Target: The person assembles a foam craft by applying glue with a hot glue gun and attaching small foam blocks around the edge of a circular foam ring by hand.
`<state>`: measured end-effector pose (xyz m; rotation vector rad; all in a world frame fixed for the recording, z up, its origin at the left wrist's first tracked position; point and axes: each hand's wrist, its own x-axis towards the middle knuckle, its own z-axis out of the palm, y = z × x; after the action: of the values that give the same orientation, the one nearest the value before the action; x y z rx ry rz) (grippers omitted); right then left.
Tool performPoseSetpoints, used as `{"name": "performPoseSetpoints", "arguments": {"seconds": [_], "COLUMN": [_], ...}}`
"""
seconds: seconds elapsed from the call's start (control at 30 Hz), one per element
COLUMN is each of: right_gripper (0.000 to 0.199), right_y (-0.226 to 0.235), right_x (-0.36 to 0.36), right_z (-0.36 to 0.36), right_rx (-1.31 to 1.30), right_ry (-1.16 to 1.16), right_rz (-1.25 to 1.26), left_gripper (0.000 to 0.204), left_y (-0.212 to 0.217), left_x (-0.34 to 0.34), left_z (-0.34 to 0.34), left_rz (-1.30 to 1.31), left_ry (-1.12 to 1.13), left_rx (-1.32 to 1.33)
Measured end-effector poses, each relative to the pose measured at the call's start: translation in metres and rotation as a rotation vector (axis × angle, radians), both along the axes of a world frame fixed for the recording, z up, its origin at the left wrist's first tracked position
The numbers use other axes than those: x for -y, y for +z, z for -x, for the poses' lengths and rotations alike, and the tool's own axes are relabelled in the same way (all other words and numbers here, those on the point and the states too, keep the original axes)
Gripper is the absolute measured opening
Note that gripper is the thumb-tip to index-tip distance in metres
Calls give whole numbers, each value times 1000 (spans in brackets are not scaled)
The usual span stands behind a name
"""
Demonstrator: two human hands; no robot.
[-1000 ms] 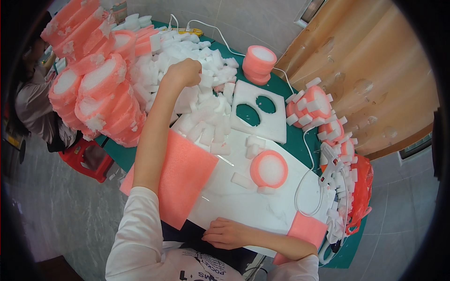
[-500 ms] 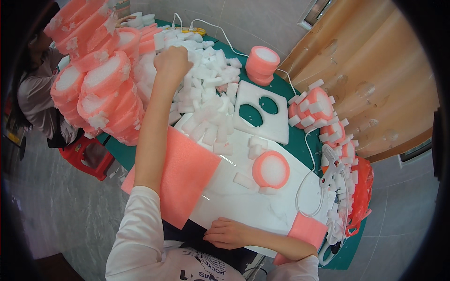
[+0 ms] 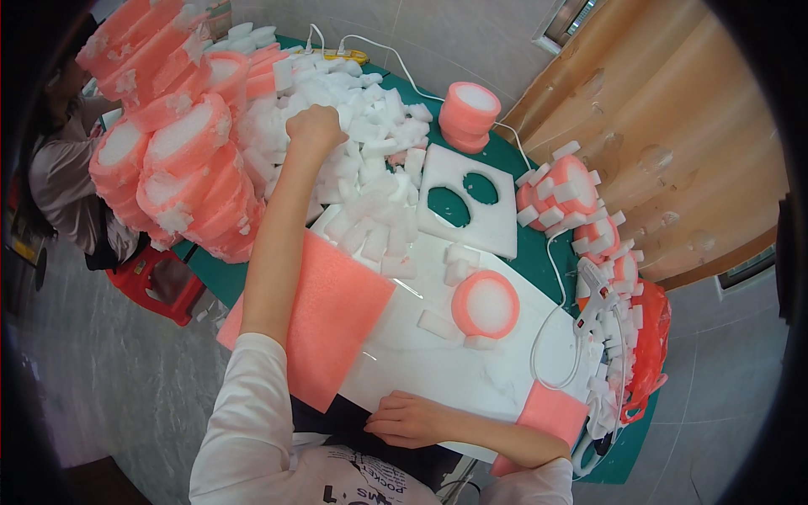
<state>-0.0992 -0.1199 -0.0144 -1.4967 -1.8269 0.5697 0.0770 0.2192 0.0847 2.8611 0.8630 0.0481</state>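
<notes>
My left hand (image 3: 317,130) reaches far out over a heap of small white foam pieces (image 3: 370,109). Its fingers curl down into a closed grip, and whatever they may hold is hidden. Near the close edge of the white board (image 3: 387,370), my right hand (image 3: 402,421) rests with its fingers bent together and nothing visible in them. A round foam piece (image 3: 491,306) with a pink rim and white centre lies on the board, with several white foam blocks (image 3: 438,325) close by. Under my left forearm is a flat pink foam sheet (image 3: 337,311).
Tall stacked pink foam rings (image 3: 198,194) stand at the left, with a person (image 3: 71,168) beyond. A white foam sheet (image 3: 471,227) with two holes lies behind the board. On the right are a white glue gun (image 3: 596,296), its cable and block-studded pink rounds (image 3: 572,187).
My left hand has moved slightly nearer and to the right over the heap. The other person's hand behind the pink stack has gone from view. My right hand stays put.
</notes>
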Motion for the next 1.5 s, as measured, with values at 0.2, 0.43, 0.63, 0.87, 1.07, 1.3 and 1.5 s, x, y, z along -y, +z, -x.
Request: {"name": "performPoseSetpoints", "arguments": {"seconds": [0.2,0.43,0.63,0.87,1.07,1.3,1.5], "right_gripper": [19,18,18,18,18,17,17], "right_y": [0,1,0,0,0,0,2], "right_x": [-1,0,0,0,0,1,-1], "right_z": [0,-1,-1,0,0,-1,0], "right_rx": [2,6,4,0,8,8,11], "right_ry": [13,9,11,11,8,6,1], "right_rz": [-9,-6,-14,-1,-13,-18,-20], "left_gripper": [32,38,33,25,27,30,33], "left_y": [-17,26,47,70,74,81,78], "left_x": [-6,-16,9,37,51,63,62], "left_z": [-6,11,34,48,54,59,56], "left_rz": [-115,351,706,762,746,802,779], "left_ry": [10,-92,-464,-864,-924,-924,-1003], "left_rx": [39,143,440,403,489,383,394]}}
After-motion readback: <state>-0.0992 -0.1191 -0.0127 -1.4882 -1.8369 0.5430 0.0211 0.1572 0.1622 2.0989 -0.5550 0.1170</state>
